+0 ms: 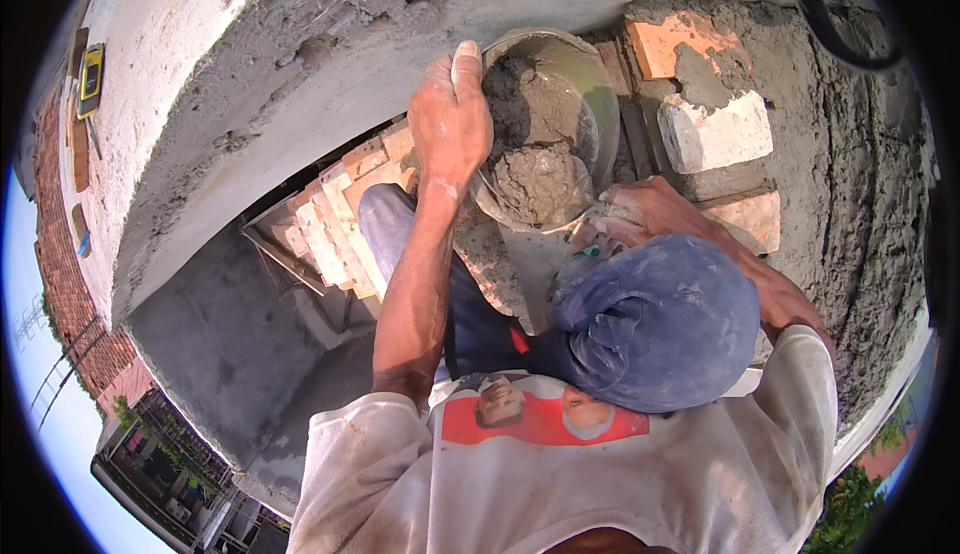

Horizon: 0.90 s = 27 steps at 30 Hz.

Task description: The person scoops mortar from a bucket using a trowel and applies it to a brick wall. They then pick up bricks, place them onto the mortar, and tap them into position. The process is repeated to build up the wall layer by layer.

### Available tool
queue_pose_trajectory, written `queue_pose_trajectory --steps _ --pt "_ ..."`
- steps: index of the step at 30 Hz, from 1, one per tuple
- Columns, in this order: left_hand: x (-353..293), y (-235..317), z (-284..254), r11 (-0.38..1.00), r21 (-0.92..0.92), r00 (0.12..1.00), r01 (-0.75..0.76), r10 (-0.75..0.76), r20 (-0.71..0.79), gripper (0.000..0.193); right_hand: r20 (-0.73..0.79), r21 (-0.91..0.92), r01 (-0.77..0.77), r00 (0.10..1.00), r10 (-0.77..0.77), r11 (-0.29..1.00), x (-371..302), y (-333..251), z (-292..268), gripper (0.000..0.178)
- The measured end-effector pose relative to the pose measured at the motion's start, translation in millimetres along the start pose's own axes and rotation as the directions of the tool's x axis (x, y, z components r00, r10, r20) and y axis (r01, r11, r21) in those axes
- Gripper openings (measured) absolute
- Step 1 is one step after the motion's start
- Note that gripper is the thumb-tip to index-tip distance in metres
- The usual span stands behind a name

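Observation:
A grey bucket (603, 104) of wet mortar (540, 104) stands tilted in front of me. My left hand (452, 114) is closed on its left rim, thumb up along the edge. A rounded heap of mortar (535, 182) lies at the near side of the bucket's mouth. By the bucket's lower right rim is my right hand (640, 212), its fingers curled and smeared with mortar. What they hold is mostly hidden; a small greenish bit shows below them. Just right of the bucket lie a whitish brick (718, 134), an orange brick (680, 42) and a partly covered brick (750, 219).
A rough concrete wall (215, 124) rises on the left, with a yellow and black device (91, 79) on its ledge. Stacked bricks (335, 219) sit lower down behind my left arm. A mortar-covered surface (850, 184) runs along the right. My blue-trousered knee (655, 319) fills the near middle.

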<state>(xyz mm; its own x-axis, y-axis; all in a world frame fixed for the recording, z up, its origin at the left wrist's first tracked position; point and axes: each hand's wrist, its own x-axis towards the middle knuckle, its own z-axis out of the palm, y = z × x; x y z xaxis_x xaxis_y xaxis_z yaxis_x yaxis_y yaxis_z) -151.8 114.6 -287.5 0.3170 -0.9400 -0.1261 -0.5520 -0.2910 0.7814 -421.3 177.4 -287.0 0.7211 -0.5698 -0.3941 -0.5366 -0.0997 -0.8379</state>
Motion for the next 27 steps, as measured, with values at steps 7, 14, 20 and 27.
queue_pose_trajectory --steps 7,14,20,27 --pt "9 -10 1 0.998 -0.04 0.999 -0.045 0.044 -0.031 0.054 -0.267 0.184 -0.022 0.961 0.072 0.983 -44 16 -3 0.03" --pt "8 3 -4 0.984 -0.15 0.995 0.094 -0.089 0.035 0.051 -0.521 0.511 -0.058 0.773 0.363 0.857 -85 -11 -3 0.028" --pt "14 3 3 0.99 -0.123 0.997 0.068 -0.061 0.057 0.054 -0.428 0.84 0.541 0.619 0.658 0.037 -27 -4 3 0.034" --pt "12 8 -2 0.998 -0.064 0.999 -0.002 0.005 0.05 0.055 -0.453 0.639 0.766 0.438 0.777 -0.06 11 -6 8 0.034"
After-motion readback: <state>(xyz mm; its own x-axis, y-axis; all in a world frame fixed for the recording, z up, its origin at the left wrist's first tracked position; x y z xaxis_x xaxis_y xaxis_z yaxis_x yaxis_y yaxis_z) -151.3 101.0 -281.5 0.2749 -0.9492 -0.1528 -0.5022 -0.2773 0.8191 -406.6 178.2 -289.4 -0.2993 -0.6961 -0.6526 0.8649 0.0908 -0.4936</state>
